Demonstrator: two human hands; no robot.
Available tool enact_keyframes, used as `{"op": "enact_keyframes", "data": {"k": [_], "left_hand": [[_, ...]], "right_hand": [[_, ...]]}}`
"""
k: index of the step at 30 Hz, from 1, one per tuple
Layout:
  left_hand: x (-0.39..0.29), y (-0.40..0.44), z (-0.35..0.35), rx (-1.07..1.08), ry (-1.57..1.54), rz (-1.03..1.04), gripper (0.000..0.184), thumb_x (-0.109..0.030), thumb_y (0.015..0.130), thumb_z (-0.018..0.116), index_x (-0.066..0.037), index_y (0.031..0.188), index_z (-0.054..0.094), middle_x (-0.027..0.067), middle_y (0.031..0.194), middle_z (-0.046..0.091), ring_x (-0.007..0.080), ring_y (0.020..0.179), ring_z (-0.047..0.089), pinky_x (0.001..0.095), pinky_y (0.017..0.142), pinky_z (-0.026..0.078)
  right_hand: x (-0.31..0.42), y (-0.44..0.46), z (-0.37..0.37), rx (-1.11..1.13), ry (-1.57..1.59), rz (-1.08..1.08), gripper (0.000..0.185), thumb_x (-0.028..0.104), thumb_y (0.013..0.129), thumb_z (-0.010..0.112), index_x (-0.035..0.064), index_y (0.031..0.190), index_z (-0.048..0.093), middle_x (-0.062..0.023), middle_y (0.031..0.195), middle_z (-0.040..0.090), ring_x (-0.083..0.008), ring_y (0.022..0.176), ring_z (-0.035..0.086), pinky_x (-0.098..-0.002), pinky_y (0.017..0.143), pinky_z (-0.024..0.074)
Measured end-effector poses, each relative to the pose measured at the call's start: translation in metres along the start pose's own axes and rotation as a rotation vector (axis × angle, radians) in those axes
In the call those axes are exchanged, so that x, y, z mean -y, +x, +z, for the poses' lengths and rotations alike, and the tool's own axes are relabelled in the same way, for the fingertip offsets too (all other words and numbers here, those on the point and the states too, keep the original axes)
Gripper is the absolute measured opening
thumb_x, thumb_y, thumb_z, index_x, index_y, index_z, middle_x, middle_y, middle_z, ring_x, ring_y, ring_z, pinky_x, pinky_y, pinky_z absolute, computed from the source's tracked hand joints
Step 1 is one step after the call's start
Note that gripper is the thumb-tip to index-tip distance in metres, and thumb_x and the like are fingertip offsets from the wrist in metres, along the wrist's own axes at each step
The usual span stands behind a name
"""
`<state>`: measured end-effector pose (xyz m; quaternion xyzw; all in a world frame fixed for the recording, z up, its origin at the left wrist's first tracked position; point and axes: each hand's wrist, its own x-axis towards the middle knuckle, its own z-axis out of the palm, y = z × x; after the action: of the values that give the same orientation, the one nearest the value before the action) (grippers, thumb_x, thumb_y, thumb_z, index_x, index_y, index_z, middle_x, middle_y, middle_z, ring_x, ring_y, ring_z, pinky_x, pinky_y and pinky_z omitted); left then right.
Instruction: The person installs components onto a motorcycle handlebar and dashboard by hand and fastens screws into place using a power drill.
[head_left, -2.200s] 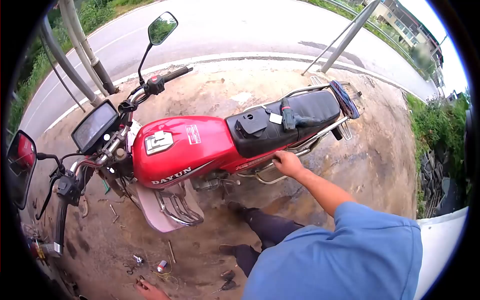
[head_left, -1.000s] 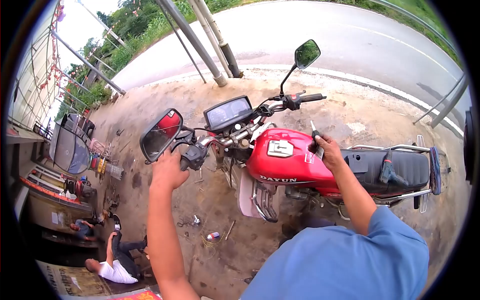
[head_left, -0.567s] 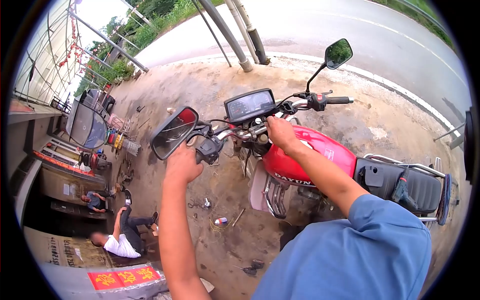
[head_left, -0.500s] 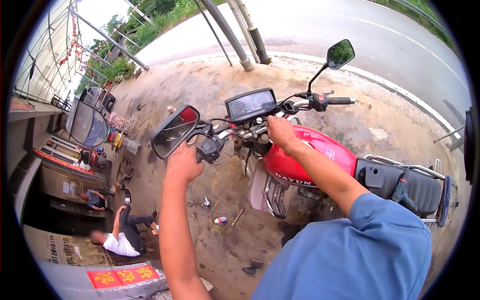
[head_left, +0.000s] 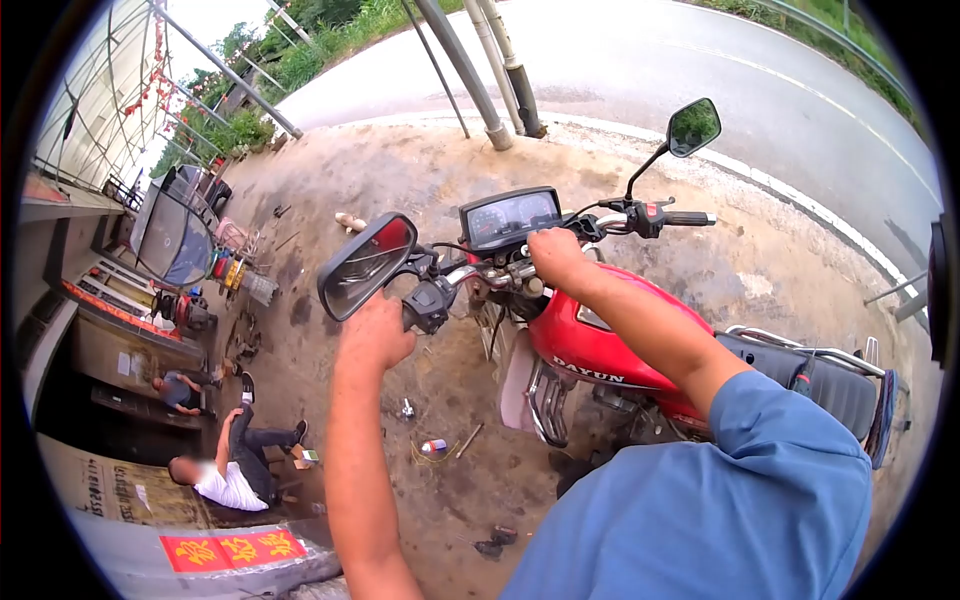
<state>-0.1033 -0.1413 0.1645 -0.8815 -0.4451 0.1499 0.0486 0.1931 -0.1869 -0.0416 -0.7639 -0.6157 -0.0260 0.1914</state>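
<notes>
A red motorcycle with a DAYUN tank (head_left: 560,335) stands in front of me. My left hand (head_left: 378,332) is closed around the left handlebar grip, beside the black switch housing (head_left: 432,304) and below the left mirror (head_left: 366,266). Just under the instrument panel (head_left: 512,219), my right hand (head_left: 558,258) is held with curled fingers at the middle of the handlebar. Whatever those fingers hold is hidden. The right handlebar grip (head_left: 690,218) has no hand on it, and the right mirror (head_left: 694,127) stands above it.
Metal posts (head_left: 462,75) rise ahead, by the road (head_left: 640,60). A small can (head_left: 433,446) lies on the stained ground. At left are a parked vehicle with a windshield (head_left: 175,240), a seated person in white (head_left: 237,485) and another person (head_left: 184,392). Behind my arm is the black seat (head_left: 838,390).
My view has shifted slightly, and the motorcycle's front appears a little further right. Both hands keep their places. The power drill on the seat is now mostly hidden behind my right arm and shoulder.
</notes>
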Motion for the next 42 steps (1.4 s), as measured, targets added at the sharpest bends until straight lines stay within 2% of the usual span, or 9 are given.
{"op": "enact_keyframes", "data": {"k": [11,16,20,24,31,35,36,39,42], "left_hand": [[-0.002,0.003,0.001,0.048,0.015,0.005,0.052,-0.031,0.074,0.077,-0.002,0.116,0.072,0.0243,0.160,0.034,0.0382,0.148,0.034,0.0560,0.118,0.030],[-0.002,0.001,0.004,0.033,0.003,0.013,0.053,-0.031,0.074,0.076,-0.003,0.118,0.072,0.0242,0.160,0.034,0.0380,0.148,0.034,0.0558,0.119,0.029],[-0.009,0.001,-0.003,0.016,0.021,0.003,0.054,-0.029,0.074,0.076,-0.002,0.120,0.071,0.0250,0.159,0.036,0.0381,0.148,0.034,0.0561,0.118,0.030],[-0.010,0.000,0.002,-0.022,0.071,0.032,0.063,-0.028,0.074,0.076,-0.002,0.131,0.065,0.0256,0.157,0.037,0.0385,0.148,0.033,0.0573,0.117,0.029],[-0.017,-0.016,-0.018,-0.029,-0.001,-0.147,0.104,-0.040,0.071,0.086,-0.001,0.154,0.037,0.0247,0.153,0.043,0.0414,0.143,0.040,0.0491,0.117,0.034],[-0.018,-0.003,0.007,-0.180,0.163,-0.183,0.094,-0.034,0.071,0.085,0.007,0.145,0.044,0.0235,0.140,0.054,0.0398,0.134,0.049,0.0463,0.113,0.040],[-0.018,-0.002,0.008,-0.187,0.177,-0.197,0.088,-0.033,0.071,0.084,0.006,0.141,0.047,0.0230,0.137,0.055,0.0392,0.132,0.051,0.0459,0.112,0.041],[-0.022,-0.006,0.012,-0.250,0.238,-0.148,0.061,-0.027,0.072,0.081,0.002,0.121,0.058,0.0225,0.119,0.064,0.0388,0.118,0.061,0.0460,0.100,0.049],[-0.019,-0.013,0.031,-0.293,0.282,-0.143,0.030,-0.019,0.075,0.077,-0.004,0.094,0.060,0.0186,0.086,0.072,0.0403,0.082,0.072,0.0484,0.073,0.057]], "right_hand": [[0.007,0.015,-0.008,0.290,-0.007,0.033,0.019,0.016,0.080,0.066,0.0096,0.092,0.080,-0.0154,0.099,0.077,-0.0315,0.095,0.075,-0.0432,0.081,0.0598],[-0.006,0.028,0.010,0.273,0.443,0.413,0.050,0.039,0.095,0.048,-0.0027,0.096,0.076,-0.0286,0.104,0.072,-0.0457,0.101,0.070,-0.0499,0.093,0.0544],[0.004,0.014,0.001,0.352,0.449,0.487,0.062,0.052,0.103,0.043,-0.0006,0.115,0.073,-0.0247,0.122,0.070,-0.0414,0.117,0.066,-0.0498,0.099,0.0519],[0.002,-0.057,-0.009,-0.042,0.354,0.241,0.037,0.035,0.091,0.067,-0.0015,0.097,0.070,-0.0298,0.106,0.069,-0.0432,0.099,0.069,-0.0508,0.085,0.0566],[-0.108,-0.132,-0.103,-0.140,0.307,0.137,0.016,0.015,0.086,0.066,0.0026,0.095,0.069,-0.0204,0.087,0.068,-0.0401,0.088,0.068,-0.0500,0.080,0.0546],[-0.194,-0.123,-0.114,-0.304,-0.007,0.213,0.043,0.005,0.077,0.072,0.0014,0.118,0.061,-0.0190,0.122,0.063,-0.0376,0.119,0.058,-0.0474,0.101,0.0479],[-0.213,-0.122,-0.104,-0.265,-0.049,0.198,0.056,0.015,0.074,0.080,0.0025,0.124,0.059,-0.0185,0.130,0.060,-0.0355,0.126,0.056,-0.0493,0.108,0.0428],[-0.247,-0.107,-0.084,0.094,0.143,0.075,0.070,0.030,0.069,0.088,0.0033,0.127,0.058,-0.0182,0.131,0.061,-0.0343,0.128,0.056,-0.0494,0.110,0.0410],[-0.240,-0.102,-0.071,-0.057,0.036,0.057,0.069,0.047,0.064,0.090,0.0053,0.112,0.062,-0.0143,0.111,0.067,-0.0344,0.111,0.063,-0.0471,0.097,0.0451]]}}
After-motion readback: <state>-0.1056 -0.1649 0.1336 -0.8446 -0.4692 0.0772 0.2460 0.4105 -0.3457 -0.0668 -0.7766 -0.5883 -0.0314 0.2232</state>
